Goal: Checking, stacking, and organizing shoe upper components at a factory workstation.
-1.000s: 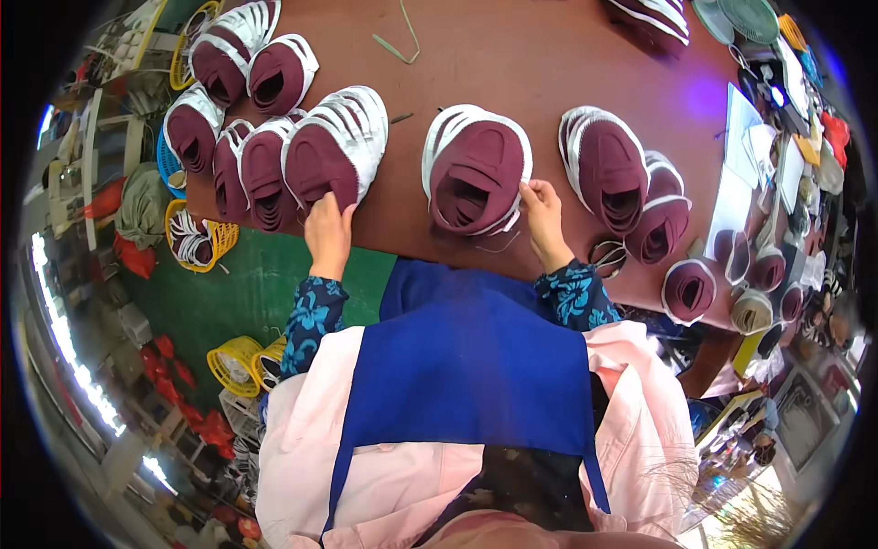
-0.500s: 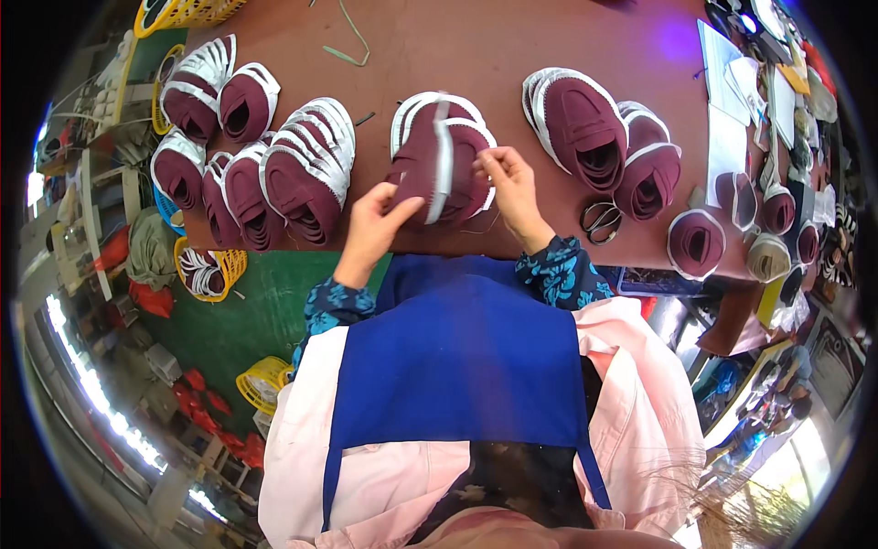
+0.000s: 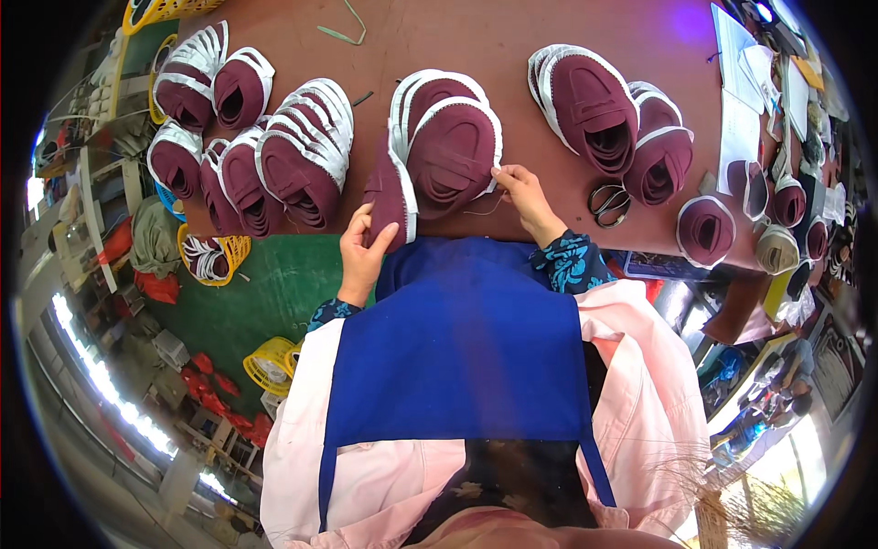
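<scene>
The left hand (image 3: 363, 252) pinches one maroon fabric shoe upper with white trim (image 3: 391, 197) upright, clear of the stack, beside the right hand (image 3: 523, 194) steadying that stack's (image 3: 453, 151) edge on the reddish-brown worktop (image 3: 512, 37), fingers closed.

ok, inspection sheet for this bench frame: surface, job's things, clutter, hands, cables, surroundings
Surface: reddish-brown worktable, mostly covered along its near edge.
Job's things: stack of maroon fabric shoe uppers with white trim lying in front of the person; one upper tilted off its left side.
Clutter: more maroon upper stacks at left and right; metal scissors; rolled maroon pieces; papers.
Hands: left hand has its grip on the tilted upper; right hand pinches the stack's right edge.
Cables: nothing seen.
Surroundings: green floor, yellow baskets, shelving at left.
</scene>
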{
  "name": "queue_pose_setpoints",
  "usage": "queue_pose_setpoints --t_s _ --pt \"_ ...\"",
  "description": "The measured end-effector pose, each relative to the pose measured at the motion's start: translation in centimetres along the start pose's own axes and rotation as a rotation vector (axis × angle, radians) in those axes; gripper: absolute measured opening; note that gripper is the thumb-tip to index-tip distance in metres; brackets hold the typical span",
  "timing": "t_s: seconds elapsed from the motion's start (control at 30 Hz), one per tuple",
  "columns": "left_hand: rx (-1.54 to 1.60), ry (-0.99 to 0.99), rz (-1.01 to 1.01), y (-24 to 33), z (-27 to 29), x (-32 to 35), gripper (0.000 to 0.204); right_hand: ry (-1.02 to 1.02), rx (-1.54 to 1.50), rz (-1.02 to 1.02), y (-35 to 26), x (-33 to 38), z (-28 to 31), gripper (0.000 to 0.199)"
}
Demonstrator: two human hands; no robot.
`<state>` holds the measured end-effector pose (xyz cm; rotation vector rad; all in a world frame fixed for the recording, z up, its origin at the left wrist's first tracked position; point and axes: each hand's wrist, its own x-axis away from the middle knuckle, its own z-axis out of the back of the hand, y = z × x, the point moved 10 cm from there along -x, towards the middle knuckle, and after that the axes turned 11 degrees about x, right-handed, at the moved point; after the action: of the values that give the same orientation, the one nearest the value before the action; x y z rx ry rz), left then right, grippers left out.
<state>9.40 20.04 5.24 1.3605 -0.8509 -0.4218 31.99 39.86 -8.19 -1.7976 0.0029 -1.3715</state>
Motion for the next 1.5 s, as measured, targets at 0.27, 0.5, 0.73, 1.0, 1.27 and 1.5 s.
queue_pose_setpoints --t_s 0.27,0.5,0.73,1.0,1.27,1.5 --pt "-0.475 -0.118 -0.378 -1.4 -5.3 1.3 0.028 -0.047 -0.060 0.286 -4.7 2.9 -2.9 0.016" --pt "0.201 -0.068 0.243 -4.9 -4.7 0.6 0.035 -0.189 -0.050 0.379 -7.8 4.4 -6.1 0.011" --pt "1.020 0.237 0.453 -5.1 -1.0 3.7 0.044 0.101 0.064 0.281 -4.9 -3.8 0.9 0.029" --pt "0.779 0.250 0.415 -5.1 -2.2 4.2 0.042 0.007 0.083 0.205 -5.5 -5.7 0.1 0.028" --pt "-0.243 -0.011 -0.080 -2.5 -6.2 1.3 0.031 -0.160 0.115 0.459 -9.2 2.7 -7.1 0.011" --pt "0.540 0.236 0.250 -4.9 -1.1 1.3 0.047 0.172 0.067 0.457 -8.5 -5.8 0.2 0.023"
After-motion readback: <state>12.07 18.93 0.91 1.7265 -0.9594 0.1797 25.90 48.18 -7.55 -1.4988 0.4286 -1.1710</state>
